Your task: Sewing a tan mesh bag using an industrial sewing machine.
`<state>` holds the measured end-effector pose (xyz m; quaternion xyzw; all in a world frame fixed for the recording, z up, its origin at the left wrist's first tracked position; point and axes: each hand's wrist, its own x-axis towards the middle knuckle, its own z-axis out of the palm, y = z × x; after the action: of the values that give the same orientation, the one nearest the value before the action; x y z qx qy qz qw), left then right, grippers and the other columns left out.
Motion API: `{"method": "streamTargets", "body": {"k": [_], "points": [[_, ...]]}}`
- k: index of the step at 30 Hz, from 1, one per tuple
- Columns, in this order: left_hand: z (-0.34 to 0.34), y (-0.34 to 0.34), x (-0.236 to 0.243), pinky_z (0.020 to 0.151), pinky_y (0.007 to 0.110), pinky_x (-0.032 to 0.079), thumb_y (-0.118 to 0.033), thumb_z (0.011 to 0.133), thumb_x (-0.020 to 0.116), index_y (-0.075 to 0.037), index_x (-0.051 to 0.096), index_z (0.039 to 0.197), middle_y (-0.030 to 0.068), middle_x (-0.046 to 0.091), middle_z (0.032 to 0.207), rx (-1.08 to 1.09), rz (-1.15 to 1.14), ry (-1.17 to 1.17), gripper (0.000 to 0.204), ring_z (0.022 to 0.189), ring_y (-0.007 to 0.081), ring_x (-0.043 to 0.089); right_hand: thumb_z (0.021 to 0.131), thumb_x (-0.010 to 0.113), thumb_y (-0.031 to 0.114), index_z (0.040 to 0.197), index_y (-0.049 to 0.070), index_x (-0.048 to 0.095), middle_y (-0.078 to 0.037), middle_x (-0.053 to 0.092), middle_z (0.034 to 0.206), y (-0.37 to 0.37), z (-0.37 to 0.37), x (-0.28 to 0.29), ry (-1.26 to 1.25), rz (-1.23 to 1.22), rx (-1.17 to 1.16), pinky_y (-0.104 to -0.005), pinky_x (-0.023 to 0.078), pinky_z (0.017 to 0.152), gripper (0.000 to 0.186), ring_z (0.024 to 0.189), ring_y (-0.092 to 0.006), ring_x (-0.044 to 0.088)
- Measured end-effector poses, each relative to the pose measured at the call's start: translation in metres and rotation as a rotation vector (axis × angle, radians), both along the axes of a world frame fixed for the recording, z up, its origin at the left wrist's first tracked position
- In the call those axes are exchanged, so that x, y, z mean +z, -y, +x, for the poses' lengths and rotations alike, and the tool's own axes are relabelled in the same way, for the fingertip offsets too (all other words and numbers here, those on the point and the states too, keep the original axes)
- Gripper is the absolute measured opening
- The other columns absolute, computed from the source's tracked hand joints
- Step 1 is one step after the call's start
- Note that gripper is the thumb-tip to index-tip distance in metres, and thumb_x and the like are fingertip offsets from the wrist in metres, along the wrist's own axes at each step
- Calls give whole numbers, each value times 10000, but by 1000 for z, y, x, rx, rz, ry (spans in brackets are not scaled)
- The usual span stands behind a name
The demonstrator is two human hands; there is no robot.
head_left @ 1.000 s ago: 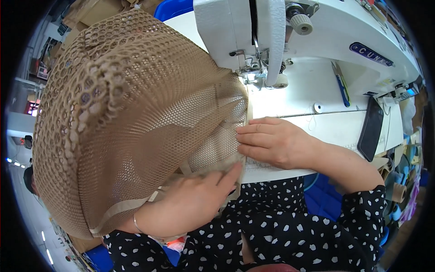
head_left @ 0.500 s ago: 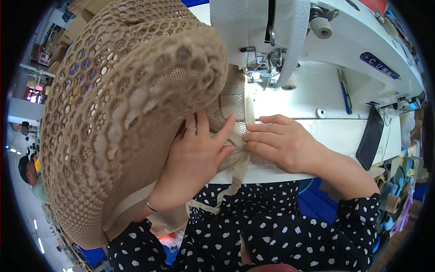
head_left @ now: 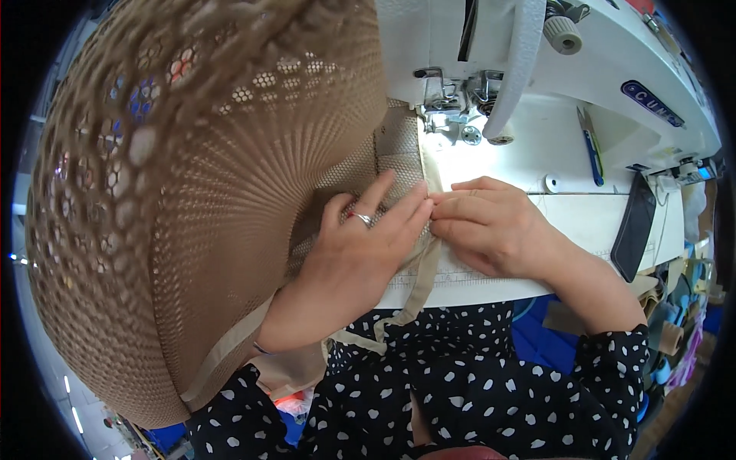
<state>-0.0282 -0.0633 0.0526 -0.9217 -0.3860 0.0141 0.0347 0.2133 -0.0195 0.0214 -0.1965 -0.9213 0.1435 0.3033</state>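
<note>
A large brown mesh fabric piece [head_left: 222, 184] with a honeycomb pattern bulges up on the left, covering part of the sewing machine bed. Its edge carries a beige binding tape [head_left: 421, 287], which runs from the presser foot [head_left: 438, 123] down toward my lap. My left hand [head_left: 360, 245], a ring on one finger, lies on the mesh with fingers stretched out, the fingertips near the taped edge. Just across from them, my right hand [head_left: 494, 226] pinches the edge and its binding tape between thumb and fingers. Fabric under my left palm is hidden.
The white sewing machine [head_left: 613, 69] stands at the back right. On its bed lie thread snips [head_left: 592, 149], a small white bobbin [head_left: 551, 183] and a black phone [head_left: 635, 226]. Cloth scraps and spools [head_left: 675, 322] crowd the far right.
My right fingers have closed on the taped edge, and my left hand has shifted right toward them. The mesh bulge has swung and spread, and the whole view has moved slightly.
</note>
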Motion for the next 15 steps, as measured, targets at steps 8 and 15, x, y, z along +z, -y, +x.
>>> {"method": "streamTargets", "body": {"k": [8, 15], "points": [[2, -1, 7, 1139, 533, 358, -120, 864, 622, -28, 588, 1345, 151, 501, 1459, -77, -219, 264, 491, 1408, 331, 429, 761, 728, 60, 953, 59, 705, -58, 737, 1095, -7, 4, -9, -11, -27, -116, -419, 520, 969, 193, 1081, -231, 689], [3, -18, -9, 1117, 477, 416, -204, 783, 749, -47, 651, 1229, 81, 620, 1216, -212, 26, 197, 482, 1194, 235, 580, 788, 713, 74, 1002, 106, 770, -18, 733, 1161, -9, 5, -2, 90, -75, -274, -423, 433, 1033, 223, 1165, -224, 619]]}}
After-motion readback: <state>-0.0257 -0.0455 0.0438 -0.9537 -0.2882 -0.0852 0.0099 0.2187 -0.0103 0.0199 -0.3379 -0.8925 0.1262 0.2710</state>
